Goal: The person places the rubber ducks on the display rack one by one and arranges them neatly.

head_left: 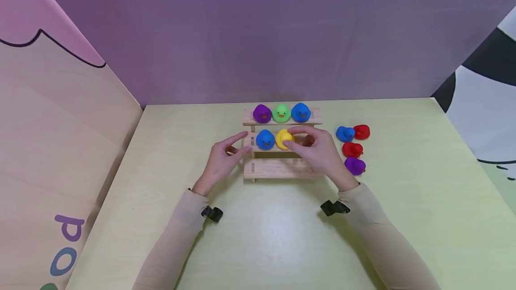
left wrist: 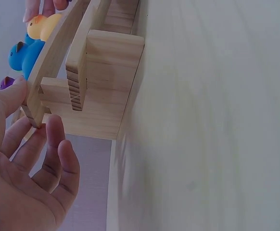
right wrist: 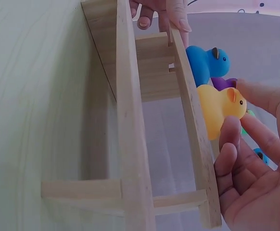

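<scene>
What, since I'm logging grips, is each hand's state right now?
Left hand: closed, pinching the left end of the middle shelf.
Right hand: closed, holding the yellow duck.

2 arms (head_left: 173,240) reach forward, fingers (left wrist: 55,132) partly bent.

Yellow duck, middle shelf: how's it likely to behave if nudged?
The yellow duck is probably light, looking like a small moulded toy. Its smooth, rounded surface may be slightly slippery. Nudged, it would likely slide or tip rather than roll, as it appears upright on the flat middle shelf.
</scene>
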`<state>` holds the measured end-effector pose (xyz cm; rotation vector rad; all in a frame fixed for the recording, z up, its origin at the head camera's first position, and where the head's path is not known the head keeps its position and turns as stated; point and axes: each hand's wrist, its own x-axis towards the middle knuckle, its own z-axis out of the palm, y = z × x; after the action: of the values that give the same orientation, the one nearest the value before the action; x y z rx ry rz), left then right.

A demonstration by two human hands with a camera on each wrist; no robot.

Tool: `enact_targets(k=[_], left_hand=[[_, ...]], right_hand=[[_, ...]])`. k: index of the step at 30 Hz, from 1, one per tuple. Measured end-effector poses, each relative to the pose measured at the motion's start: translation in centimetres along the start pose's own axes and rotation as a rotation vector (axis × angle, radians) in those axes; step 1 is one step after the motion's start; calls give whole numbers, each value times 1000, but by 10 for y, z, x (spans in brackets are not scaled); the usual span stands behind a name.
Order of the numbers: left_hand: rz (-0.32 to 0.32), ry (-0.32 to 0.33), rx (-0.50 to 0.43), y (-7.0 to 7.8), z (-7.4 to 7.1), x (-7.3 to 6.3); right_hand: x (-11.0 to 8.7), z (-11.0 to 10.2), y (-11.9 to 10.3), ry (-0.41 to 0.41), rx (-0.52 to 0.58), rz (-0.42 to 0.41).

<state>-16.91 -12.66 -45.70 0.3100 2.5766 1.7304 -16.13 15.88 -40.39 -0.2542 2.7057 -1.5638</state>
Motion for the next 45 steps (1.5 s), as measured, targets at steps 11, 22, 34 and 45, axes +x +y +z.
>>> enact_targets(k=[11,22,34,45], left_hand=[[-1,-5,-2,1,2,0],[-8,-2,1,2,1,0],[-6,-8,-1,2,1,-1],[7,-15,9,3,2,-1]], right_hand=[[-3,-10,6,0,1,16],[-12,-27,14,14,-46,-25],[-18,-44,30,78,-93,-74],[-15,-81,54,171,-28,-14]])
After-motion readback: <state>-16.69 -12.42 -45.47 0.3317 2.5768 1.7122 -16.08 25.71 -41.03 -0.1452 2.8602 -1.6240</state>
